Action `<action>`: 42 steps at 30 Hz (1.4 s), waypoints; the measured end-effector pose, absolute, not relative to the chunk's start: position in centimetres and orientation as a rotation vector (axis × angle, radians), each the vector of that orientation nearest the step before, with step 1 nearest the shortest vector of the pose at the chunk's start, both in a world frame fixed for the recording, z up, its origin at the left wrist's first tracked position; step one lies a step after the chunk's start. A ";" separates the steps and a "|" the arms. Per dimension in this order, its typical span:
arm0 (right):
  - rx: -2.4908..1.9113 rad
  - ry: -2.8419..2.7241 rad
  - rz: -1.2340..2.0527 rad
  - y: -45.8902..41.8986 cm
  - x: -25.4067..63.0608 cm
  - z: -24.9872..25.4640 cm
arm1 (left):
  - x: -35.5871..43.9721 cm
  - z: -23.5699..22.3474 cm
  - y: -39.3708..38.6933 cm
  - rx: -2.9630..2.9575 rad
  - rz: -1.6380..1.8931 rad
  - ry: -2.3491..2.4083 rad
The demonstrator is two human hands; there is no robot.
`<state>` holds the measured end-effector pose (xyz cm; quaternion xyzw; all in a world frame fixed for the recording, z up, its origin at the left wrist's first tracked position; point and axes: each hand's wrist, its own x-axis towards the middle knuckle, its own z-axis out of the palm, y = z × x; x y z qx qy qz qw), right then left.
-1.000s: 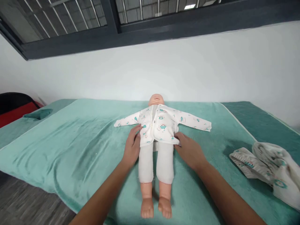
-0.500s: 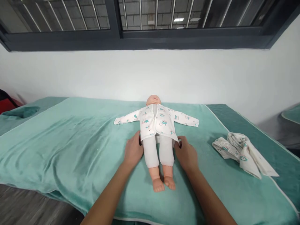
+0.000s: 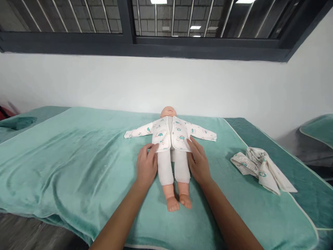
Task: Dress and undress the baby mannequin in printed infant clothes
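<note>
A baby doll [image 3: 168,111] lies on its back, feet toward me, in a white printed baby jacket [image 3: 159,133] and white trousers [image 3: 165,170]. The jacket's sleeves stretch out to both sides, and its front edges hang slightly apart over a white layer. At the jacket's lower left side rests my left hand [image 3: 147,165], fingers apart and fingertips on the cloth near the hem. My right hand [image 3: 199,162] touches the opposite side, its fingers extended along the jacket edge and the thumb lower, beside the trouser leg. The doll's hands are hidden in the sleeves.
Crumpled white printed clothing [image 3: 262,170] lies to the right on the green blanket [image 3: 85,156]. Behind the bed is a white wall [image 3: 145,83] below a dark-framed, barred window [image 3: 166,47]. Another green-covered surface [image 3: 318,128] shows at far right.
My right hand has let go of the hem it pinched earlier. Both hands have moved slightly up along the jacket's sides from below the hem. The jacket fronts lie further apart; my view has shifted.
</note>
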<state>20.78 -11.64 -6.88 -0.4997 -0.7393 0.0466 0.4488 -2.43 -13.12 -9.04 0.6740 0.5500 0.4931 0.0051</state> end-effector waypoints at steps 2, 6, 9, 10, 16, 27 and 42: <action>-1.160 -1.855 0.240 -11.3 20.5 -6.8 | -2.4 -9.2 -13.2 2.204 1.558 1.650; -1.161 -1.744 0.450 -12.1 20.6 -7.1 | -2.6 -9.4 -13.6 2.222 1.582 1.615; -1.209 -1.703 0.496 -13.7 21.2 -7.6 | -2.7 -9.1 -13.7 2.066 1.572 1.588; -1.236 -1.691 0.501 -14.2 21.3 -7.8 | -2.8 -8.9 -13.7 1.973 1.560 1.576; -1.462 -1.424 0.493 -16.3 22.3 -8.1 | -3.3 -8.4 -13.4 1.441 1.476 1.664; -1.875 -1.648 -0.425 -18.7 31.1 -6.5 | -3.3 -7.9 -13.8 1.470 1.364 1.618; -2.009 -2.061 -0.090 -17.0 32.4 -1.6 | -2.3 -9.0 -19.0 1.355 1.587 1.425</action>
